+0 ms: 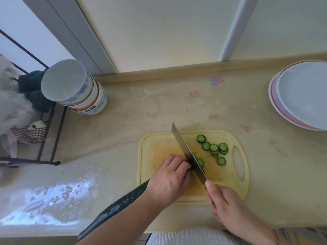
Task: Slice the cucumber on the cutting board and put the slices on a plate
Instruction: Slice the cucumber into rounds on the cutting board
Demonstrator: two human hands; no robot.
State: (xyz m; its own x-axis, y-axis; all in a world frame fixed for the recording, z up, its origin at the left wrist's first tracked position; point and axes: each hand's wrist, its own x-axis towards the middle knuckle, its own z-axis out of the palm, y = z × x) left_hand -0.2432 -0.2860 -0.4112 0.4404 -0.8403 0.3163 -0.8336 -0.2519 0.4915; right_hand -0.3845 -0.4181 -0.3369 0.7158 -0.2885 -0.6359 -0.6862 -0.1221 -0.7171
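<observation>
Right hand [228,200] at 5 o'clock grips the knife [187,152] handle; left hand [169,179] curls over the cucumber [113,209], knuckles against the blade, on the cutting board [221,175]. Cut slices [215,149] lie at 1 o'clock. Plate [300,96] waits at 2 o'clock, well apart on the desk [159,106]. Risk: fingertips creeping under the edge; wet slices sticking to steel.

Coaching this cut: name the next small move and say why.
Probably slide the left hand back along the cucumber and slice again: the knife in the right hand sits at the cut end, most of the cucumber is uncut, and the plates hold no slices.
</observation>
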